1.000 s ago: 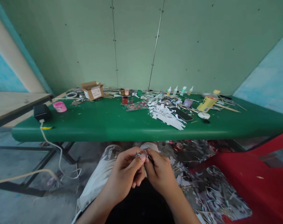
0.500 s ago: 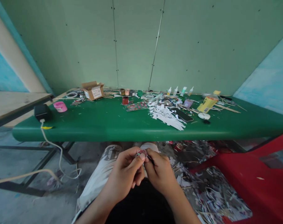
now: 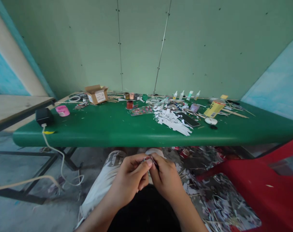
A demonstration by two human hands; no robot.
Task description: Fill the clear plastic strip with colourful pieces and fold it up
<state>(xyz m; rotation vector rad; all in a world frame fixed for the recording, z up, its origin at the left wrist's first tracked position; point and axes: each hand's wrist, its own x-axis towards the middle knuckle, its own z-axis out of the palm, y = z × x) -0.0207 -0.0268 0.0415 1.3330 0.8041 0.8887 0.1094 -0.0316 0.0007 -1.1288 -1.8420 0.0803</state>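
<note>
My left hand (image 3: 133, 175) and my right hand (image 3: 166, 174) meet above my lap, fingertips touching. Both are closed in a pinch around one small item (image 3: 146, 158), of which only a thin, pale and dark edge shows between the thumbs. The fingers cover the rest, so its kind cannot be made out. The green-covered table (image 3: 100, 127) stands just beyond the hands. On it lie a pile of white paper scraps (image 3: 173, 120), a dark phone (image 3: 188, 119) and a flat sheet with reddish patterns (image 3: 141, 111).
Farther back are a cardboard box (image 3: 98, 95), a red paint jar (image 3: 129, 104), several small bottles and a yellow container (image 3: 214, 108). A black adapter (image 3: 43, 116) with a white cable sits at the left edge. To the right is a red chair (image 3: 269, 180), near scraps on the floor.
The fingers have shifted slightly around the small item, and less of its reddish surface shows now. Both hands stay in about the same place over the lap.
</note>
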